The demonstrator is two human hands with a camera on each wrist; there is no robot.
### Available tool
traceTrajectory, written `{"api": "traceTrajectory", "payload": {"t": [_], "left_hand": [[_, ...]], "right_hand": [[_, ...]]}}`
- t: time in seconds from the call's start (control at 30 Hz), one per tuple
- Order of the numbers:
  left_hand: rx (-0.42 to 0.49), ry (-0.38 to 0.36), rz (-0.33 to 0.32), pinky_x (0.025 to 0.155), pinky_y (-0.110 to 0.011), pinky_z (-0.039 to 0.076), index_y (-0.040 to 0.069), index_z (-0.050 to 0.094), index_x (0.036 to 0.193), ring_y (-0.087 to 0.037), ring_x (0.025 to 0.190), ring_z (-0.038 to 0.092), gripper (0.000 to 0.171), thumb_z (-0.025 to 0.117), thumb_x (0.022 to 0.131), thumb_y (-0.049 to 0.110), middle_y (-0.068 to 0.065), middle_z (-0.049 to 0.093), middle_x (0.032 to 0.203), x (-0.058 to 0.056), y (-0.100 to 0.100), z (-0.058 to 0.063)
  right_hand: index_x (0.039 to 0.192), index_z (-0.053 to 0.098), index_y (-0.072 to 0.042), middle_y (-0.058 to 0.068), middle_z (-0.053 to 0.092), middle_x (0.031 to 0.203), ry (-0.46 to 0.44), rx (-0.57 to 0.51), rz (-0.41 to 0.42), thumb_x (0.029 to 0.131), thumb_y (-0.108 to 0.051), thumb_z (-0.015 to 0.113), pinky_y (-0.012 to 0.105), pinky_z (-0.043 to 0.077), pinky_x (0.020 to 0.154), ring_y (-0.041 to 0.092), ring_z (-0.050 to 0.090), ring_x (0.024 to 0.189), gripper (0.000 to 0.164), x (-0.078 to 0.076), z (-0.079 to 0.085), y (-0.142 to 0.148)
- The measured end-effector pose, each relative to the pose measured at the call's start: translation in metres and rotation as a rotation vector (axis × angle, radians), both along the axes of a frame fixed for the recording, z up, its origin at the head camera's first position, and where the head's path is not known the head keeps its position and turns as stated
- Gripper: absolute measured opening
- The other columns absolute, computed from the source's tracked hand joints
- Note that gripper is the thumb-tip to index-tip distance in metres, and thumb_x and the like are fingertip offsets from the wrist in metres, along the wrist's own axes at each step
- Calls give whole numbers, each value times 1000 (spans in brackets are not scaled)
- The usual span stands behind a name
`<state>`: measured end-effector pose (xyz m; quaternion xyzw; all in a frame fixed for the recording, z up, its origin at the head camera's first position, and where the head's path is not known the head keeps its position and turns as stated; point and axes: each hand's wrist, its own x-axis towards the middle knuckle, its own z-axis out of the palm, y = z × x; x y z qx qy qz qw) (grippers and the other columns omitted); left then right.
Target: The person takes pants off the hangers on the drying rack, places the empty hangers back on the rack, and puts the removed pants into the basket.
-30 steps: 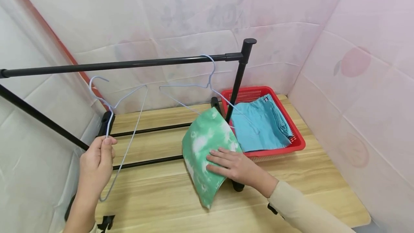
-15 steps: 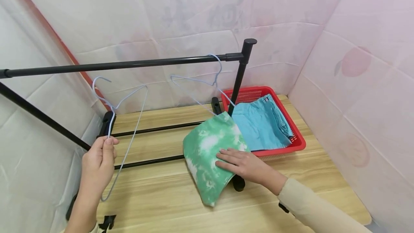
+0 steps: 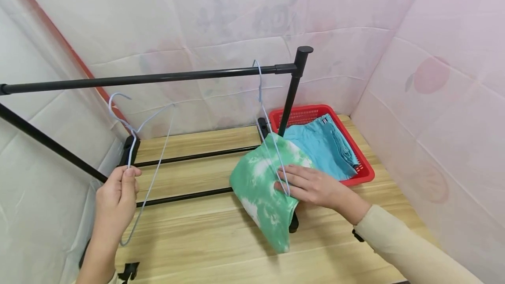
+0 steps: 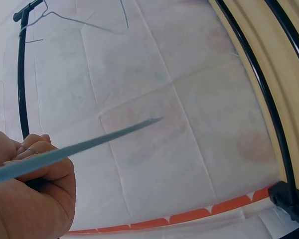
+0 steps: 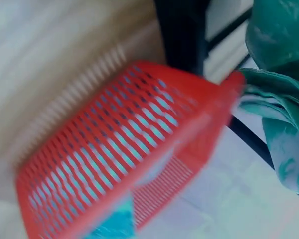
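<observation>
A blue wire hanger is pinched in my left hand, with its hook raised below the rail. Up close in the left wrist view, its wire crosses in front of the hand. My right hand holds a folded green-and-white tie-dye cloth, fingers on top and thumb hidden. A second blue hanger hangs on the rail, seen nearly edge-on. Its lower end overlaps the cloth and right fingers. The right wrist view shows the cloth but not the hand.
A black clothes rack with a top rail and lower bars stands on the wooden table. Beyond its right post, a red basket holds folded blue cloth. Pale sheeting closes off the back and sides.
My right hand has moved right and slightly up with the tie-dye cloth. The hanging hanger has swung round from broadside to nearly edge-on, in front of the cloth. My left hand has barely moved.
</observation>
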<state>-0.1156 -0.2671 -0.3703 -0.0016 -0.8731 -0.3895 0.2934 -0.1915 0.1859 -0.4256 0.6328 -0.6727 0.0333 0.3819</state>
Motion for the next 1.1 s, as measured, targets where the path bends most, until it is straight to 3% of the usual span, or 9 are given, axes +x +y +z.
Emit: {"api": "traceTrajectory", "payload": {"t": [0.27, 0.63, 0.93, 1.1], "left_hand": [[-1, -13, -9, 47, -21, 31, 2, 65, 98, -3, 48, 37, 24, 48, 106, 16, 5, 49, 62, -1, 5, 2], [-3, 5, -12, 47, -20, 31, 3, 67, 98, -1, 48, 38, 23, 49, 106, 15, 4, 49, 61, -6, 2, 1], [-9, -7, -9, 51, -19, 33, 2, 66, 98, -2, 50, 39, 24, 48, 106, 16, 4, 49, 61, -6, 3, 1], [-3, -6, -7, 50, -19, 32, 2, 66, 98, -2, 49, 38, 24, 48, 106, 15, 5, 48, 60, -4, 1, 1]], "right_hand": [[122, 65, -2, 17, 69, 120, 0, 87, 6, 107, -1, 38, 43, 58, 86, 31, 68, 110, 31, 8, 45, 4], [116, 68, -3, 16, 71, 114, 56, -4, 1, 105, 0, 43, 43, 59, 79, 31, 71, 101, 27, 15, 87, 17], [118, 67, -5, 15, 70, 116, 36, -12, -71, 107, -3, 41, 44, 57, 79, 32, 70, 102, 29, 19, 101, 43], [121, 68, -5, 14, 69, 120, 12, -58, -152, 105, 1, 41, 42, 54, 87, 32, 68, 104, 32, 18, 102, 65]]}}
